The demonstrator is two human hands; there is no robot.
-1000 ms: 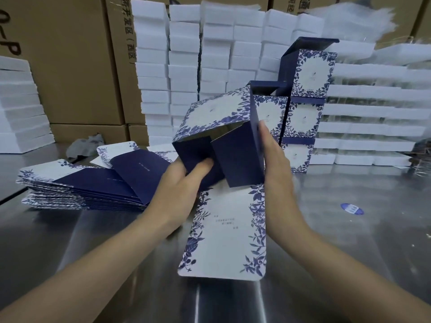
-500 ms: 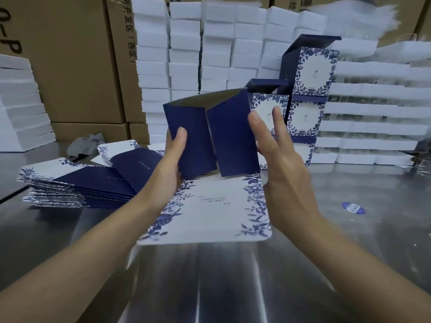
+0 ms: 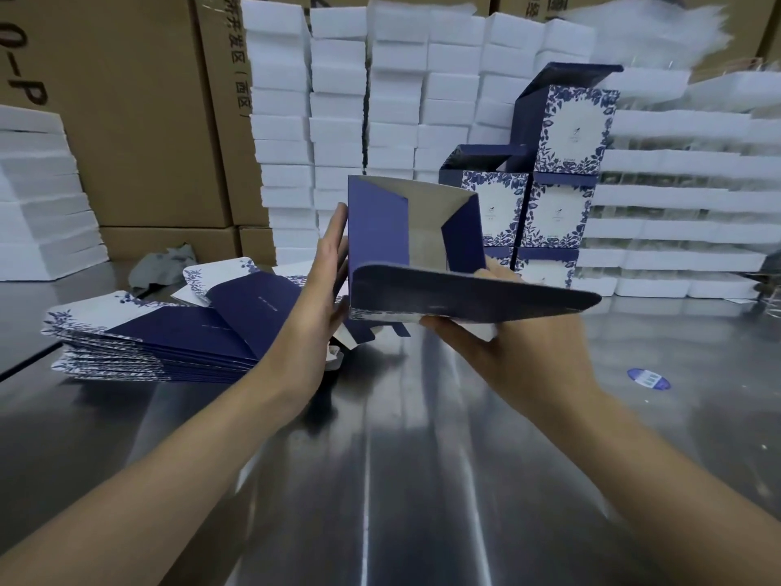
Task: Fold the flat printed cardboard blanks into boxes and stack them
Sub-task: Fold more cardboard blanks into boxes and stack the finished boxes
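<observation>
A half-folded box (image 3: 416,243), navy inside with a blue floral print outside, is held above the steel table (image 3: 380,480) with its open side toward me. Its long flap (image 3: 473,296) lies nearly level and blurred across the front. My left hand (image 3: 325,281) presses flat with straight fingers against the box's left wall. My right hand (image 3: 498,327) holds the flap from beneath, fingers curled round its edge. A pile of flat blanks (image 3: 169,336) lies on the left. Folded boxes (image 3: 553,179) are stacked behind, the top ones with lids raised.
White foam blocks (image 3: 359,120) stand in tall stacks at the back, with more at the left and right. Brown cartons (image 3: 139,120) rise behind them. A crumpled grey cloth (image 3: 165,264) lies near the blanks. A blue round sticker (image 3: 648,379) sits on the table at right.
The box turned so its open side faces me. The long printed flap swung up from lying flat toward me to nearly level. My right hand dropped from the side wall to under the flap.
</observation>
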